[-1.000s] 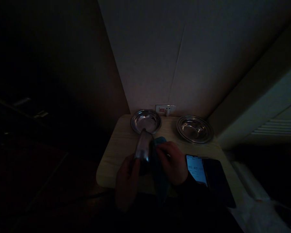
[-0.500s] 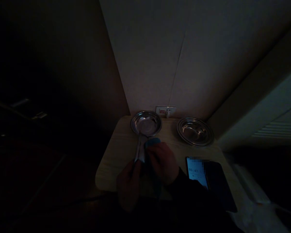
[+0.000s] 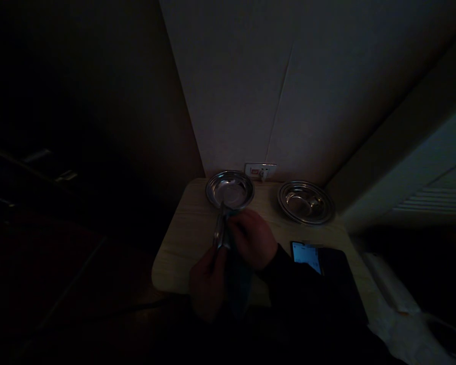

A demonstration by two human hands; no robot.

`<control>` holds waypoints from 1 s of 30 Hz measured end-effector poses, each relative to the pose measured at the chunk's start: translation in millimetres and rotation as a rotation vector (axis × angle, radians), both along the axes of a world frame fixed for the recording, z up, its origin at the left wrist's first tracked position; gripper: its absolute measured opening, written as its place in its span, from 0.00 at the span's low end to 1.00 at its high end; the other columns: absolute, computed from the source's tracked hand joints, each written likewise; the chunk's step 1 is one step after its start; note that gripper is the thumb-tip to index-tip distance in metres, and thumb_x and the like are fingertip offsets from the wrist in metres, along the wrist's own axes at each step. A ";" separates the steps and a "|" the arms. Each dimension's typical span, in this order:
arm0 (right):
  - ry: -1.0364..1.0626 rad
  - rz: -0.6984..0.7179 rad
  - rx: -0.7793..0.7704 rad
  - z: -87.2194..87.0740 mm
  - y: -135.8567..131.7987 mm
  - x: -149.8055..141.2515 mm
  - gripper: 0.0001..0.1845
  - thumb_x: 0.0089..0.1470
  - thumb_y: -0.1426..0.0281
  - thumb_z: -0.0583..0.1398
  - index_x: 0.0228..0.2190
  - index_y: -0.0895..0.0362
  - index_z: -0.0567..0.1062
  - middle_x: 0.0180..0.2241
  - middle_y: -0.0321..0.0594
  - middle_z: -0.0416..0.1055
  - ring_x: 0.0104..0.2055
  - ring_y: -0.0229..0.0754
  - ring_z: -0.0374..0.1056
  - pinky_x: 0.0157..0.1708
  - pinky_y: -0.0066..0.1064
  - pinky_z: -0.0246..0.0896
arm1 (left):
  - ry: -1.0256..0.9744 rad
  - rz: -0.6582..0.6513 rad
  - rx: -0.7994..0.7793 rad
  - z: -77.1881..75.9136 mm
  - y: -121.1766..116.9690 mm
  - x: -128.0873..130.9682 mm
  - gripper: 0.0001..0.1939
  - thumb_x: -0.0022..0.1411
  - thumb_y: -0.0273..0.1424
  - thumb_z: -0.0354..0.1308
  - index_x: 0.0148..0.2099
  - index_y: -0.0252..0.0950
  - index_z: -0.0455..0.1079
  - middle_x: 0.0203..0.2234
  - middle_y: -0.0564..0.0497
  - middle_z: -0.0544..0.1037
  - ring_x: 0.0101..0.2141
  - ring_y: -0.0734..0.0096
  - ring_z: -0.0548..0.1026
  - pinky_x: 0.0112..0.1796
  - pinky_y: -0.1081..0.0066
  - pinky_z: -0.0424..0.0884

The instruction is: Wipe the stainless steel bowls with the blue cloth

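My left hand (image 3: 207, 279) is closed on the near end of a shiny metal dish (image 3: 219, 233), which I see nearly edge-on and tilted; the dim light hides its full shape. In my right hand (image 3: 254, 238) is a dark blue cloth (image 3: 238, 284), pinched against the dish's right side near its far end. The cloth hangs down between the two hands. Just beyond them, a round metal dish (image 3: 231, 191) lies on the wooden table (image 3: 178, 243).
Stacked metal dishes (image 3: 306, 204) stand at the table's back right. A lit phone (image 3: 306, 257) lies at the right beside a dark flat object (image 3: 342, 279). Behind the table, a wall socket (image 3: 260, 171) holds a plug. The room is very dark.
My right hand has shifted slightly with the cloth, which now hangs lower and more visibly. The metal dish has turned a little, looking narrower. The phone's screen shows a different page.
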State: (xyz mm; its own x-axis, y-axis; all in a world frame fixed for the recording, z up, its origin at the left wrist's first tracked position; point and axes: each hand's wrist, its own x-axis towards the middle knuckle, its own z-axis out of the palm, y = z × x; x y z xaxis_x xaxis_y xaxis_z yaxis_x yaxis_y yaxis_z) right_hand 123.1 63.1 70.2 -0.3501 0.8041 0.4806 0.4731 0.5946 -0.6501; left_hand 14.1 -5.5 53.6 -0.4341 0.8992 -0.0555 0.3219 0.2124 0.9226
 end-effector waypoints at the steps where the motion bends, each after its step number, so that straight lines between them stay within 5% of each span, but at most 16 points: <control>1: 0.005 0.038 0.009 0.0 0.3 0.7 0.07 0.53 0.75 0.54 0.28 0.57 0.71 0.29 0.41 0.68 0.34 0.41 0.64 0.34 0.32 0.60 | 0.007 0.003 0.001 -0.8 -0.5 -0.1 0.17 0.55 0.38 0.51 0.36 0.32 0.74 0.28 0.48 0.79 0.29 0.68 0.75 0.29 0.75 0.69; 3: 0.006 0.109 0.022 -0.7 -0.3 1.2 0.07 0.54 0.74 0.53 0.28 0.56 0.71 0.29 0.40 0.68 0.34 0.40 0.63 0.34 0.30 0.60 | 0.006 -0.008 0.003 -2.7 -1.1 -1.1 0.17 0.55 0.39 0.51 0.37 0.32 0.74 0.30 0.48 0.79 0.29 0.68 0.75 0.29 0.75 0.69; 7: -0.022 0.001 0.048 -2.5 -2.6 -1.6 0.07 0.53 0.75 0.54 0.28 0.57 0.71 0.29 0.42 0.68 0.34 0.41 0.63 0.35 0.32 0.59 | -0.013 -0.009 0.007 -4.0 -1.1 -3.7 0.18 0.55 0.39 0.51 0.37 0.31 0.74 0.29 0.48 0.79 0.29 0.68 0.75 0.29 0.75 0.69; 11: -0.019 0.152 0.091 -3.2 -4.7 -5.0 0.07 0.54 0.75 0.53 0.29 0.57 0.71 0.29 0.40 0.69 0.34 0.40 0.63 0.35 0.30 0.60 | -0.009 -0.016 0.042 -2.5 0.3 -5.9 0.17 0.55 0.38 0.51 0.38 0.32 0.74 0.32 0.48 0.79 0.32 0.67 0.75 0.32 0.74 0.70; 14: -0.044 0.052 0.134 -2.9 -5.1 -4.8 0.08 0.54 0.75 0.53 0.29 0.59 0.72 0.29 0.44 0.68 0.34 0.42 0.63 0.35 0.33 0.59 | -0.009 0.006 0.030 -1.2 1.4 -6.4 0.18 0.55 0.39 0.50 0.39 0.33 0.74 0.33 0.48 0.79 0.33 0.66 0.75 0.33 0.73 0.70; 17: -0.074 0.132 0.169 -3.2 -4.6 -2.7 0.08 0.54 0.75 0.52 0.30 0.58 0.72 0.29 0.42 0.69 0.33 0.42 0.62 0.34 0.33 0.59 | -0.025 0.007 0.036 -0.9 1.2 -5.7 0.17 0.54 0.39 0.51 0.38 0.32 0.74 0.32 0.47 0.79 0.33 0.65 0.75 0.34 0.72 0.70; 30: -0.068 0.093 0.046 5.9 0.2 -9.9 0.08 0.54 0.74 0.53 0.28 0.57 0.72 0.29 0.42 0.68 0.34 0.41 0.63 0.35 0.32 0.59 | 0.000 0.025 0.000 -0.7 -4.7 -8.5 0.17 0.55 0.39 0.51 0.36 0.32 0.74 0.29 0.47 0.79 0.30 0.67 0.75 0.30 0.74 0.70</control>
